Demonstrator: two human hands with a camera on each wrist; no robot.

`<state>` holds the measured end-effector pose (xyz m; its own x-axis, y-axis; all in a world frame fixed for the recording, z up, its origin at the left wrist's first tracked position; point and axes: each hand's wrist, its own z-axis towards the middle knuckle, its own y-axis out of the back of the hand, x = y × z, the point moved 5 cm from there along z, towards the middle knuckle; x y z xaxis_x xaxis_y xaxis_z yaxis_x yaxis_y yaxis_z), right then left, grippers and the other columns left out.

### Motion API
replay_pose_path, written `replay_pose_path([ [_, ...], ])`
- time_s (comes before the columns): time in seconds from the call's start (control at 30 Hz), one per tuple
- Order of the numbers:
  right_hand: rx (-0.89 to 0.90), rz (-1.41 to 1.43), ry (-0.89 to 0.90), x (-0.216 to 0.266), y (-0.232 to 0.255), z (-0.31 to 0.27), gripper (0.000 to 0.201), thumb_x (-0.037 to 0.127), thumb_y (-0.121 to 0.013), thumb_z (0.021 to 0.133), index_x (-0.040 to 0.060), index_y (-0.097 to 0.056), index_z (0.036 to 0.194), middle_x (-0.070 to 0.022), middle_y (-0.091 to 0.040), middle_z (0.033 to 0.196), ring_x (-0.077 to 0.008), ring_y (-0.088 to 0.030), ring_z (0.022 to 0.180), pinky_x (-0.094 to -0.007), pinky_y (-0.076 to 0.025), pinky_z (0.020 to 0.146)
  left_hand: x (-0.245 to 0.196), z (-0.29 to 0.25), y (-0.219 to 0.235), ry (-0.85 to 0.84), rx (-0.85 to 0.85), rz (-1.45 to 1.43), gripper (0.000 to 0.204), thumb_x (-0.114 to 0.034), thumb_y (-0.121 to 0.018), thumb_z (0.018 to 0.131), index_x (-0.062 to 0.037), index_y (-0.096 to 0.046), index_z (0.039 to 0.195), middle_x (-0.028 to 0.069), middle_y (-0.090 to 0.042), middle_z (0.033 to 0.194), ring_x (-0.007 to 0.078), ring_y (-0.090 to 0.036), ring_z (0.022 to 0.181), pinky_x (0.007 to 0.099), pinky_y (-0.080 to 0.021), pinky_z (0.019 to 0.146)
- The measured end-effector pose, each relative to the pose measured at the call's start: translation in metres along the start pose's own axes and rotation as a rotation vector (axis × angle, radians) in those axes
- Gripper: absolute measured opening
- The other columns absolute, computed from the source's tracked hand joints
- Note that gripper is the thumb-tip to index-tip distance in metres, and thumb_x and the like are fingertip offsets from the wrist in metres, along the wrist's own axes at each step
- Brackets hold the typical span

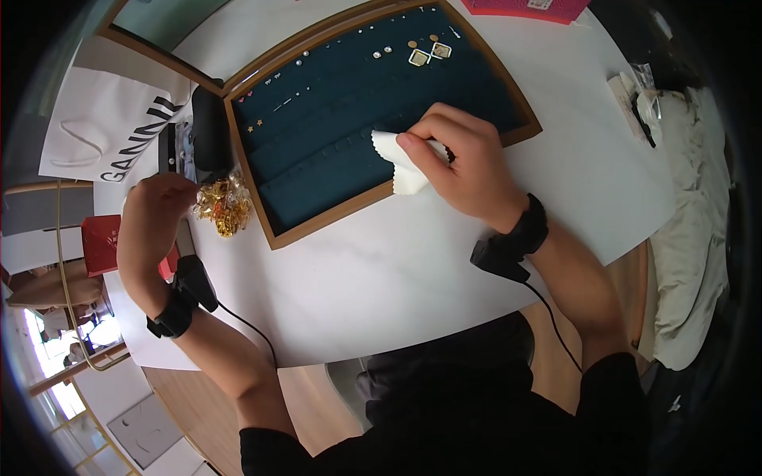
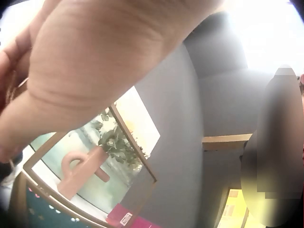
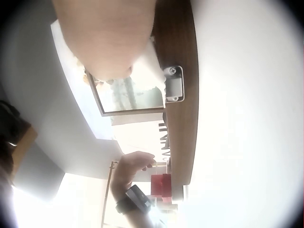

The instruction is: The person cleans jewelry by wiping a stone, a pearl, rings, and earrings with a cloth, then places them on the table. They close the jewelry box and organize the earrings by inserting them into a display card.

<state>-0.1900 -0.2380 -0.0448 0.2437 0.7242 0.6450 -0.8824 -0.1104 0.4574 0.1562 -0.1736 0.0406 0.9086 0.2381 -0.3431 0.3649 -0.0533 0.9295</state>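
Note:
My right hand [image 1: 468,163] pinches a white scalloped-edge cloth [image 1: 409,170] between thumb and fingers, over the front part of a wooden-framed jewelry case [image 1: 317,226] lined in dark teal. Earrings sit in rows on the lining, among them a square pair [image 1: 420,57] and small gold stars [image 1: 250,128]. Left of the case, my left hand [image 1: 151,230] has its fingertips together at the edge of a tangled pile of gold jewelry [image 1: 226,208]. In the left wrist view a thin gold strand shows between the fingers of that hand [image 2: 23,99].
The case's glass lid [image 1: 159,40] stands raised at the back left. Beside it are a white paper bag [image 1: 87,119], a black case [image 1: 210,131] and a red box [image 1: 101,244]. A pink box [image 1: 532,8] lies at the back; pale fabric [image 1: 686,230] hangs at the right.

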Motion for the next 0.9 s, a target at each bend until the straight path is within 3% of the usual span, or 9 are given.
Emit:
replay_pose_path([
  [0.1, -0.008, 0.022, -0.001, 0.000, 0.000, 0.000, 0.013, 0.006, -0.069, 0.094, -0.0012, -0.065, 0.083, -0.0056, -0.060, 0.075, -0.0129, -0.052, 0.057, -0.0266, -0.038, 0.050, 0.008, 0.004, -0.008, 0.016, 0.027, 0.061, 0.013, -0.006, -0.069, 0.087, 0.0025, -0.074, 0.096, 0.0132, -0.073, 0.081, 0.0170, -0.069, 0.073, 0.0302, -0.052, 0.069],
  [0.17, 0.024, -0.014, -0.059, 0.000, 0.001, 0.001, 0.015, 0.013, -0.071, 0.092, 0.0016, -0.067, 0.082, -0.0061, -0.061, 0.073, -0.0213, -0.060, 0.061, -0.0309, -0.045, 0.054, 0.008, 0.006, -0.014, 0.061, 0.083, 0.067, 0.013, -0.006, -0.071, 0.086, 0.0010, -0.076, 0.096, 0.0144, -0.074, 0.082, 0.0186, -0.070, 0.073, 0.0314, -0.053, 0.069],
  [0.5, 0.026, -0.009, -0.048, -0.001, 0.002, 0.000, 0.016, 0.013, -0.071, 0.093, 0.0018, -0.067, 0.082, -0.0057, -0.062, 0.073, -0.0200, -0.060, 0.059, -0.0298, -0.045, 0.053, 0.013, 0.016, -0.028, -0.007, 0.109, -0.007, 0.014, -0.002, -0.072, 0.084, 0.0020, -0.075, 0.096, 0.0156, -0.074, 0.082, 0.0199, -0.071, 0.075, 0.0307, -0.054, 0.069],
  [0.6, 0.055, -0.014, -0.066, -0.002, 0.001, 0.000, 0.017, 0.013, -0.071, 0.093, 0.0020, -0.067, 0.081, -0.0057, -0.061, 0.072, -0.0198, -0.060, 0.058, -0.0297, -0.044, 0.052, 0.018, 0.017, -0.028, 0.034, 0.116, 0.095, 0.013, -0.002, -0.072, 0.083, 0.0025, -0.074, 0.095, 0.0161, -0.074, 0.082, 0.0207, -0.072, 0.075, 0.0308, -0.054, 0.070],
  [0.7, 0.050, 0.017, -0.034, -0.002, 0.001, -0.002, 0.015, 0.010, -0.068, 0.095, -0.0014, -0.067, 0.084, -0.0065, -0.062, 0.076, -0.0139, -0.055, 0.058, -0.0265, -0.040, 0.051, 0.022, 0.017, -0.027, 0.054, 0.106, 0.043, 0.013, -0.002, -0.072, 0.082, 0.0029, -0.073, 0.094, 0.0161, -0.074, 0.083, 0.0215, -0.072, 0.075, 0.0313, -0.054, 0.070],
  [0.9, 0.059, 0.016, -0.057, -0.001, 0.002, -0.002, 0.014, 0.009, -0.069, 0.093, -0.0011, -0.067, 0.084, -0.0065, -0.062, 0.075, -0.0150, -0.057, 0.059, -0.0273, -0.042, 0.052, 0.021, 0.015, -0.014, 0.078, -0.067, 0.192, 0.015, -0.008, -0.072, 0.080, -0.0002, -0.074, 0.094, 0.0152, -0.074, 0.082, 0.0243, -0.072, 0.075, 0.0337, -0.054, 0.071],
])
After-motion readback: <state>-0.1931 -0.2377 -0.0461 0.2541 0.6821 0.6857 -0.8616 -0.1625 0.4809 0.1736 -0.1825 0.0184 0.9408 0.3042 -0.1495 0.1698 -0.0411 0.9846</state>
